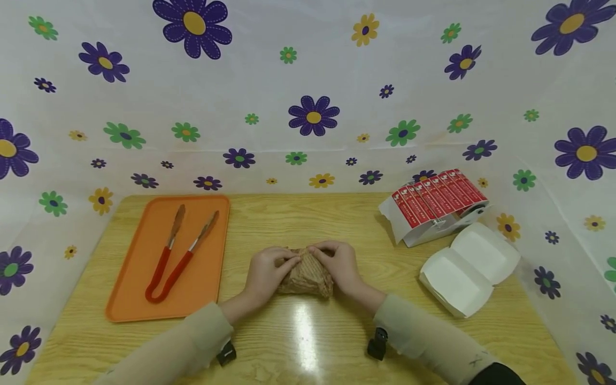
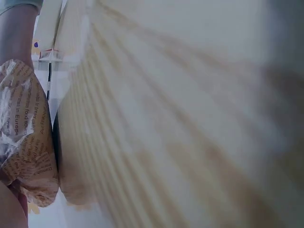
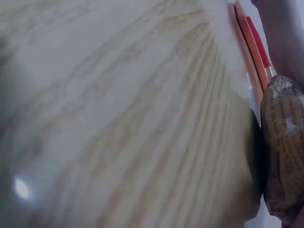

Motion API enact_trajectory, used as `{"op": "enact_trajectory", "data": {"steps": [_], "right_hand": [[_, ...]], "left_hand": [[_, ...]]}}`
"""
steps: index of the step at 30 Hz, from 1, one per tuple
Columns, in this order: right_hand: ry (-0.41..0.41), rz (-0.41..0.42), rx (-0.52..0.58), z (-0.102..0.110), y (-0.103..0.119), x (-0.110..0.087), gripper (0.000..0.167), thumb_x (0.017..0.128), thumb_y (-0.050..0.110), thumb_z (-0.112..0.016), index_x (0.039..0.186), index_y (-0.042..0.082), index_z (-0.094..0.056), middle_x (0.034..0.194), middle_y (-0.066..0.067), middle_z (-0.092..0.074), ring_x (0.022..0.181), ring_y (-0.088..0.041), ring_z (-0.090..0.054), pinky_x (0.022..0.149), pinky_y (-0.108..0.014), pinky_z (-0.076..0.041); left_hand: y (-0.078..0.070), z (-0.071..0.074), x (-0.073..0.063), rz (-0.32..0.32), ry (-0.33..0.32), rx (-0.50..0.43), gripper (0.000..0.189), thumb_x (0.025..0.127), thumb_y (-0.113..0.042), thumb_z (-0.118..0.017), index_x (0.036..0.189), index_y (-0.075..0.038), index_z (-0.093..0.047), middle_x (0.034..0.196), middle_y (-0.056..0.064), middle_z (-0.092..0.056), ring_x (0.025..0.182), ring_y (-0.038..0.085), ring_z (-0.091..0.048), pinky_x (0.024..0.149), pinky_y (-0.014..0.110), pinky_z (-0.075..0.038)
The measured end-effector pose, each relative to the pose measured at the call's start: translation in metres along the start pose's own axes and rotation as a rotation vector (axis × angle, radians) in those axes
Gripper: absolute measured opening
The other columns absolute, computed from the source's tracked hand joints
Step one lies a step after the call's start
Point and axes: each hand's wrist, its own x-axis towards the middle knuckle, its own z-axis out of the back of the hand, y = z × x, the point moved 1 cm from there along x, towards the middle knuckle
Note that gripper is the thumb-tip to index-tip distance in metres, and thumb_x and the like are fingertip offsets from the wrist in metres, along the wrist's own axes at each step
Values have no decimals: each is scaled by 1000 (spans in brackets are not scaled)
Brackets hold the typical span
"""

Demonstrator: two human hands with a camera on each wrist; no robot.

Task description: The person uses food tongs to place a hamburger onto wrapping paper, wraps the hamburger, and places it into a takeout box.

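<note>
On the wooden table, in the middle of the head view, lies a small bundle in crinkled brown printed paper [image 1: 306, 280]. My left hand [image 1: 264, 271] pinches the paper at the top left between thumb and fingers. From the other side, my right hand [image 1: 340, 266] does the same, its thumb close to the left one. Lines of dark lettering run over the wrapping paper [image 2: 31, 128] in the left wrist view. At the right edge of the right wrist view the same brown paper [image 3: 285, 156] shows shiny highlights. What the paper encloses is hidden.
To the left lies an orange tray [image 1: 126, 299] bearing red-handled tongs [image 1: 166, 267]. A red and white carton [image 1: 435, 200] stands at the back right. Just in front of it sits an open white clamshell box [image 1: 454, 280]. A flowered cloth [image 1: 269, 85] hangs behind the table.
</note>
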Motion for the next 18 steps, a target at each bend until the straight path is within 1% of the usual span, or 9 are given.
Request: {"op": "enact_trajectory", "data": {"steps": [2, 3, 5, 7, 10, 11, 13, 15, 18], "right_hand": [[2, 26, 17, 0, -2, -2, 13, 97, 14, -78, 102, 4, -85, 104, -15, -83, 98, -29, -80, 84, -33, -67], [3, 39, 24, -1, -3, -2, 13, 97, 14, -78, 102, 4, -84, 104, -15, -83, 98, -29, -80, 84, -33, -67], [6, 58, 34, -1, -4, -3, 12, 97, 13, -78, 102, 4, -84, 105, -15, -83, 99, -30, -81, 86, -32, -67], [1, 77, 34, -2, -5, -4, 12, 96, 11, -78, 102, 3, -84, 105, -16, -83, 99, -31, -81, 87, -30, -67], [-15, 103, 27, -3, -6, -4, 11, 96, 8, -78, 102, 1, -83, 105, -16, -83, 100, -32, -81, 88, -30, -67], [-24, 109, 24, -4, -7, -4, 10, 96, 7, -78, 102, 1, -83, 104, -16, -83, 101, -32, -81, 88, -30, -67], [-35, 118, 17, -5, -7, -4, 10, 96, 6, -78, 102, 0, -83, 104, -16, -83, 100, -32, -81, 88, -31, -67], [-43, 122, 14, -5, -7, -4, 10, 96, 6, -77, 102, 0, -82, 103, -17, -82, 100, -32, -81, 88, -32, -67], [-46, 113, 11, -5, -6, -5, 10, 96, 7, -78, 101, 0, -82, 103, -17, -82, 99, -32, -80, 88, -33, -67]], "left_hand": [[1, 0, -1, 4, -2, -19, 10, 93, -14, -82, 101, -7, -85, 98, 7, -83, 90, 20, -79, 85, 39, -67], [1, 1, -1, 5, -1, -16, 14, 94, -14, -82, 106, -7, -84, 103, 7, -83, 95, 21, -78, 90, 40, -66], [0, 3, -1, -53, -12, 45, 24, 93, -15, -83, 116, -7, -80, 111, 7, -81, 105, 23, -76, 98, 42, -63], [-5, 7, -1, -184, -16, 130, 31, 92, -14, -84, 121, -6, -77, 117, 8, -79, 111, 25, -74, 104, 43, -61], [-14, 11, -5, -471, -16, 325, 36, 92, -17, -81, 124, -3, -75, 124, 10, -77, 117, 26, -73, 109, 43, -59], [-17, 11, -7, -563, -3, 389, 36, 94, -19, -78, 125, -2, -75, 127, 12, -77, 119, 26, -73, 109, 42, -59], [-20, 10, -13, -683, 39, 508, 39, 103, -27, -67, 129, 1, -73, 133, 15, -75, 124, 28, -73, 111, 42, -58], [-21, 9, -19, -734, 97, 606, 50, 107, -37, -59, 134, 4, -70, 140, 19, -71, 132, 30, -69, 114, 43, -56], [-20, 8, -26, -726, 187, 681, 65, 106, -47, -58, 143, 7, -62, 148, 23, -64, 141, 33, -61, 120, 44, -51]]}}
